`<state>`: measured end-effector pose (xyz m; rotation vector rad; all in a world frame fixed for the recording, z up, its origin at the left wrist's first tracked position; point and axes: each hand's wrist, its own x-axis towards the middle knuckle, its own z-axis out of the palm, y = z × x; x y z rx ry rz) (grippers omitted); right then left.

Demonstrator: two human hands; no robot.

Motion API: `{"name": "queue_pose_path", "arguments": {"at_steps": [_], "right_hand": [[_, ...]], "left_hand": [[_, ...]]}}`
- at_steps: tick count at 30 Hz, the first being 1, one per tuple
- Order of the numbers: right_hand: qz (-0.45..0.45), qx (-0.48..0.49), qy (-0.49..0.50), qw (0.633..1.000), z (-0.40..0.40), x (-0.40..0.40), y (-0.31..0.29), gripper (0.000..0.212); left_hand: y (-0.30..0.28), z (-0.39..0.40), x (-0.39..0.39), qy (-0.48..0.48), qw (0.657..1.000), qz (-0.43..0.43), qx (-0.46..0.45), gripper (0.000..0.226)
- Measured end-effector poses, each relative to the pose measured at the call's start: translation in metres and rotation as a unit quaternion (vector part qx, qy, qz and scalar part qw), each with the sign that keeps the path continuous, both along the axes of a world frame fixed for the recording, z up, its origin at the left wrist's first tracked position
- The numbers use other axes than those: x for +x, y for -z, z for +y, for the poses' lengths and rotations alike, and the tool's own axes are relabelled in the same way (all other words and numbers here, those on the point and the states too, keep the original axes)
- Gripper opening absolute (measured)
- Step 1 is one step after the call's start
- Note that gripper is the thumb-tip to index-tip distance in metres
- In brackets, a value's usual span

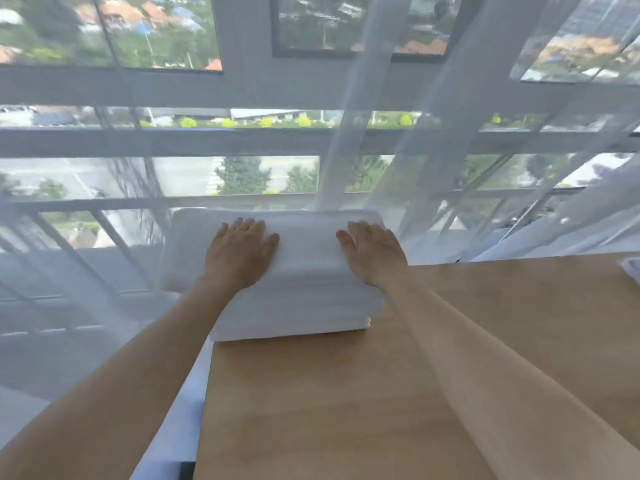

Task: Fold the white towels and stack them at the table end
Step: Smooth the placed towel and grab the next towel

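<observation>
Head view looks down two bare forearms to a stack of folded white towels (294,271) at the far end of a light wooden table (346,393), close to its left edge. Both hands lie palm-down on the top towel with fingers straight and together, gripping nothing: the left hand (239,252) presses the stack's left half, the right hand (374,252) its right half, a bare strip of towel showing between them. The stack's long axis runs side to side, from one hand across to the other, so its long layered edge faces back toward the person's wrists and its far long edge lies just beyond the fingertips. Its upper towels reach out past the lower ones on the left, beyond the left wrist. Past the fingertips hangs a sheer white curtain (398,116) before a window (173,140). Well to the right of the right forearm, a small white object (631,268) is cut off by the frame's edge.
</observation>
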<state>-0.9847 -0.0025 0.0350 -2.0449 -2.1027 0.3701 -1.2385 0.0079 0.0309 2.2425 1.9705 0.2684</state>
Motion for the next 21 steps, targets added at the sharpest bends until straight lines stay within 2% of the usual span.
{"name": "queue_pose_path", "arguments": {"at_steps": [6, 10, 15, 21], "right_hand": [[0.009, 0.024, -0.012, 1.0, -0.043, 0.036, -0.012, 0.07], [0.029, 0.062, -0.003, 0.998, -0.077, 0.099, -0.021, 0.061], [0.046, 0.075, 0.031, 0.996, -0.135, 0.206, -0.014, 0.061], [0.042, 0.021, 0.085, 0.995, -0.209, 0.358, 0.018, 0.059]], "left_hand": [[-0.021, -0.04, 0.102, 0.092, 0.993, -0.057, 0.046, 0.054], [-0.03, -0.072, 0.178, 0.137, 0.988, -0.047, 0.053, 0.053], [-0.023, -0.104, 0.271, 0.154, 0.988, -0.001, 0.026, 0.055], [0.008, -0.161, 0.422, 0.167, 0.983, -0.039, -0.063, 0.051]]}}
